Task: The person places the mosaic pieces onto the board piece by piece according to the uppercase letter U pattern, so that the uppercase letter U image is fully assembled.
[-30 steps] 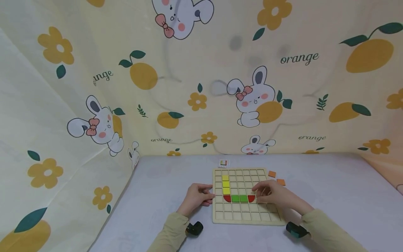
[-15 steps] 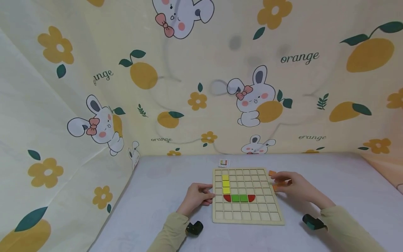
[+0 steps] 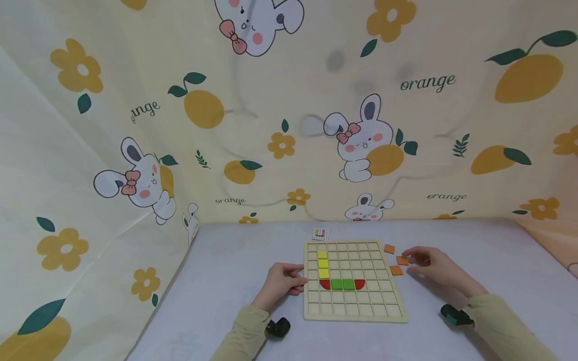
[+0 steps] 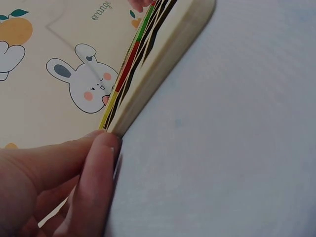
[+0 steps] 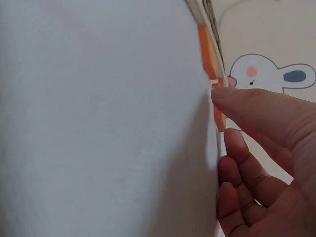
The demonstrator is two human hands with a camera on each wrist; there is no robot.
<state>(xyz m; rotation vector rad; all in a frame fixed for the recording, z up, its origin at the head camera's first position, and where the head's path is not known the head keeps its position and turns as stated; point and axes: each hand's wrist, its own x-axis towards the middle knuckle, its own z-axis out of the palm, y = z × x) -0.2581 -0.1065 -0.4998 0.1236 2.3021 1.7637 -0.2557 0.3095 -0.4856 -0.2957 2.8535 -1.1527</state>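
Shifted off the board (image 3: 356, 318) since the earlier frame, the right hand (image 3: 433, 269) has loosely parted fingers, gripping nothing; three orange tiles (image 3: 396, 271) lie unplaced by their tips. The left hand (image 3: 280, 282) pinches the board's edge. Set right of its fingers: two red tiles (image 3: 325, 284), two green tiles (image 3: 336, 284), three yellow tiles (image 3: 322, 263). Farther, one card (image 3: 320, 234).

I record a pale tabletop (image 3: 217, 271) beneath my left hand (image 3: 281, 283) and my right hand (image 3: 433, 266). Beyond both: a cream backdrop (image 3: 266, 100), printed with rabbits (image 3: 367, 131), yellow flowers (image 3: 72, 64) and the word "orange" (image 3: 428, 83); it turns a corner left of my left hand.
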